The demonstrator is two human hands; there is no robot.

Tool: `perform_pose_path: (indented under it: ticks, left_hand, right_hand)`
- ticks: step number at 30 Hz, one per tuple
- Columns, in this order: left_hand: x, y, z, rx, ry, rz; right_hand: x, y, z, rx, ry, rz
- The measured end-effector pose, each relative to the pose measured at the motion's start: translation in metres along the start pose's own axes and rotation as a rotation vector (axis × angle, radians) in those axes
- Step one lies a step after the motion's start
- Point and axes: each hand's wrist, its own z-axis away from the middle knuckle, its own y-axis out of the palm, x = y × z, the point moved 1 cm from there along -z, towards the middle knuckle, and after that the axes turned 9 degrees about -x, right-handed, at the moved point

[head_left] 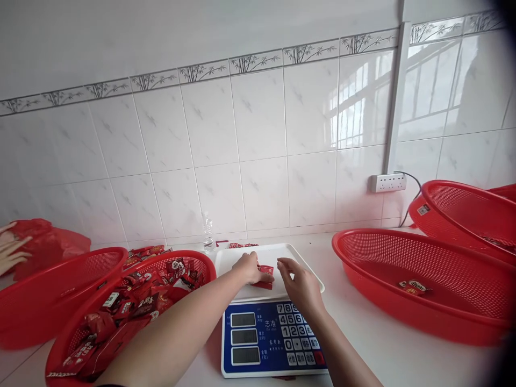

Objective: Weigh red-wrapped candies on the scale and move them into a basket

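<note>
My left hand is closed on small red packets on the white tray of an electronic scale. Just right of these packets is my right hand, its fingers bent and apart, with nothing visible in them. The scale has a blue panel with number keys and three displays that look blank. Under my left forearm stands a red basket full of red wrapped packets; the forearm hides part of it.
A second red basket stands far left, near another person's hand on a red plastic bag. On the right, a large red basket holds a few packets. More baskets are behind it. A clear bottle stands by the wall.
</note>
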Motion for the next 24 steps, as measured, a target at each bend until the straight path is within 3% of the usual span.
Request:
perform_pose_path:
  ticks: [7, 12, 15, 19, 22, 24]
  left_hand:
    - [-0.014, 0.001, 0.002, 0.025, -0.120, 0.233]
    - [-0.012, 0.003, 0.006, -0.073, -0.103, 0.413]
    - [-0.006, -0.005, 0.004, -0.161, -0.073, 0.497]
    - [0.025, -0.043, 0.000, -0.360, -0.062, 0.566]
    - [0.073, -0.091, 0.005, -0.559, -0.094, 0.482]
    - [0.116, -0.126, 0.016, -0.681, -0.114, 0.293]
  right_hand:
    - [0.001, 0.000, 0.001, 0.025, -0.028, 0.039]
    - [0.002, -0.002, 0.001, 0.003, -0.027, 0.030]
    - [0.000, -0.002, 0.001, -0.022, -0.053, 0.022]
    - [-0.001, -0.002, 0.001, -0.043, -0.055, 0.044]
    - [-0.001, -0.001, 0.001, -0.033, -0.050, 0.053]
    - [0.000, 0.000, 0.002, -0.024, -0.043, 0.052]
